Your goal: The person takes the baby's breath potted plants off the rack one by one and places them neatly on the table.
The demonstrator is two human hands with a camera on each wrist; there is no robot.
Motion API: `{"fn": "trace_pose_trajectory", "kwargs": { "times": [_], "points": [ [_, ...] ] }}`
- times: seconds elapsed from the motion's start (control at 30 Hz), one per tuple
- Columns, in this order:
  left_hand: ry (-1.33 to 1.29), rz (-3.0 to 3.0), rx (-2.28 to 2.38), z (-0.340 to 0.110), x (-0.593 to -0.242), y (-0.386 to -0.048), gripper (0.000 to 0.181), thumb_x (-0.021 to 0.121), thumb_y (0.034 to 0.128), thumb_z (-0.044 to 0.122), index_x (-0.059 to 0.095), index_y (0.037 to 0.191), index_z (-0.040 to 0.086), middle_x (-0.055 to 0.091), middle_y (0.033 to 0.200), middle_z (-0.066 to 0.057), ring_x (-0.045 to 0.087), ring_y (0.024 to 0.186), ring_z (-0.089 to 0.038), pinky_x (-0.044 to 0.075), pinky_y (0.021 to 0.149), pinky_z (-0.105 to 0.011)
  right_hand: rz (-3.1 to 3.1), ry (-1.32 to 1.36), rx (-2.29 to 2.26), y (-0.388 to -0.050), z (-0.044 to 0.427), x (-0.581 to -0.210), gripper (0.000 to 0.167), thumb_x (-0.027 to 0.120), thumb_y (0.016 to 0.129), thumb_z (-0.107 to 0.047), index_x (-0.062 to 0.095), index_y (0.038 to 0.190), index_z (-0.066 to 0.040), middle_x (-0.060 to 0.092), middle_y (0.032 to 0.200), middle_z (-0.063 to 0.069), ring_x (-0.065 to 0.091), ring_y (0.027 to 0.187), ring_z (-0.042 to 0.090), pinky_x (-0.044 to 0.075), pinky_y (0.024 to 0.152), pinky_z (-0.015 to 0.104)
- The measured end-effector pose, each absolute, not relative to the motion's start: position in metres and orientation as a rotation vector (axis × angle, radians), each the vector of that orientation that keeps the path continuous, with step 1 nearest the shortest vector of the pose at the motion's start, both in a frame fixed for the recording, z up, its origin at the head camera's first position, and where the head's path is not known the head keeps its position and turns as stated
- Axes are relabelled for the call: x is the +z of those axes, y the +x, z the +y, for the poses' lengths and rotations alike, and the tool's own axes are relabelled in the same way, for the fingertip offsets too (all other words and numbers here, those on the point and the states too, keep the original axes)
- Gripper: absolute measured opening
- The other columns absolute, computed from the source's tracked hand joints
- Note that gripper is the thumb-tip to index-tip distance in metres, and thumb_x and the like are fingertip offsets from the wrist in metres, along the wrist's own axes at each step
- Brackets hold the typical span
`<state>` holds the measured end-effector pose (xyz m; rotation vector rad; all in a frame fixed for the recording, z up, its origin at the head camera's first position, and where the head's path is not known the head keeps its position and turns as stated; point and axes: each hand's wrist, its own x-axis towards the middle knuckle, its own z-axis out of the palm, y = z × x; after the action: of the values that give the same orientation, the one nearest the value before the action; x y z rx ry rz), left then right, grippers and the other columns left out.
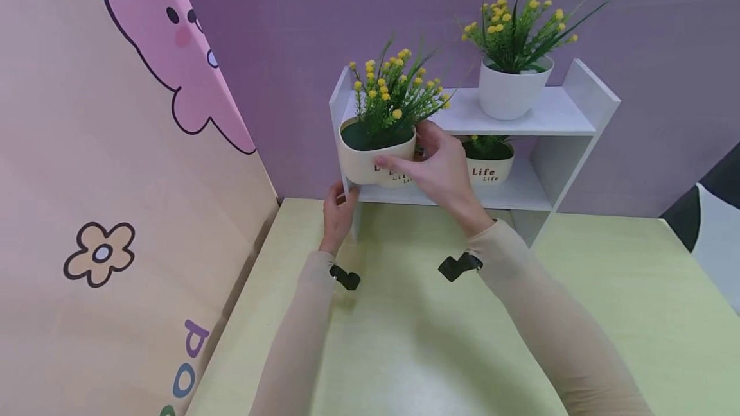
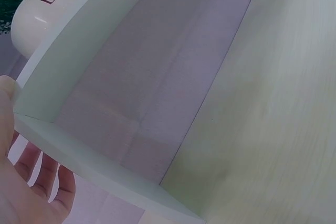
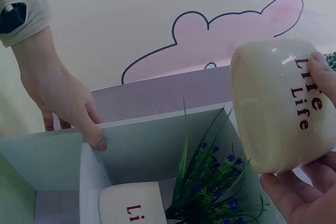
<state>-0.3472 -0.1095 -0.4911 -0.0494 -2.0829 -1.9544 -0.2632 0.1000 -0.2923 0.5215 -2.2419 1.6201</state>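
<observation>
My right hand is clamped on a cream glossy pot with rounded ends, its thumb on the lettered front wall and its fingers round the right side. Yellow blooms and green blades rise from it; I hold it upright, in front of the upper board's left end. My left hand grips the left side of a white two-tier shelf unit near the lower board—thumb at the front edge, fingers on the panel's outer side.

Just below the pot I hold, on the lower board, sits another cream "Life" pot with blue flowers. To its right stands a third cream "Life" pot—and above that, on the upper board, a round white pot with yellow flowers. The unit stands on a pale yellow-green table against a purple wall.
</observation>
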Motion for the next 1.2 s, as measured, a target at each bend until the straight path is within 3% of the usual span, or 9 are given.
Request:
{"fn": "trace_pose_trajectory", "kwargs": {
  "times": [0.23, 0.53, 0.83, 1.2],
  "points": [
    [-0.023, -2.074, -1.981, -0.109, -0.492, -0.349, 0.052, 0.064, 0.1060, 0.037, 0.055, 0.150, 0.011, 0.059, 0.148, -0.012, 0.057, 0.129, -0.030, 0.050, 0.110, -0.049, -2.197, 0.516, 1.645, -0.260, 0.098, -0.303, 0.076, 0.098, 0.078, -0.031, 0.065, 0.145, -0.018, 0.072, 0.140, 0.001, 0.070, 0.124, 0.015, 0.060, 0.091, 0.028],
    [0.016, -2.078, -1.966, -0.108, -0.493, -0.350, 0.050, 0.063, 0.1050, 0.031, 0.056, 0.149, 0.007, 0.060, 0.145, -0.018, 0.057, 0.130, -0.036, 0.049, 0.112, -0.052, -2.145, 0.567, 1.737, -0.255, 0.094, -0.320, 0.078, 0.097, 0.079, -0.023, 0.062, 0.148, -0.019, 0.068, 0.146, 0.001, 0.065, 0.133, 0.018, 0.058, 0.104, 0.045],
    [0.053, -2.101, -1.950, -0.109, -0.491, -0.348, 0.051, 0.066, 0.1030, 0.024, 0.054, 0.150, 0.007, 0.058, 0.149, -0.019, 0.056, 0.135, -0.039, 0.049, 0.114, -0.054, -2.117, 0.559, 1.800, -0.248, 0.093, -0.335, 0.077, 0.098, 0.077, -0.019, 0.064, 0.146, -0.018, 0.069, 0.144, 0.003, 0.065, 0.133, 0.019, 0.058, 0.105, 0.044],
    [-0.033, -2.068, -1.902, -0.108, -0.492, -0.347, 0.051, 0.070, 0.1008, 0.015, 0.055, 0.148, 0.001, 0.061, 0.143, -0.024, 0.061, 0.127, -0.041, 0.052, 0.108, -0.056, -2.125, 0.517, 1.867, -0.244, 0.094, -0.356, 0.074, 0.097, 0.078, -0.015, 0.065, 0.144, -0.013, 0.070, 0.142, 0.009, 0.065, 0.133, 0.023, 0.057, 0.107, 0.044]
  ]
}}
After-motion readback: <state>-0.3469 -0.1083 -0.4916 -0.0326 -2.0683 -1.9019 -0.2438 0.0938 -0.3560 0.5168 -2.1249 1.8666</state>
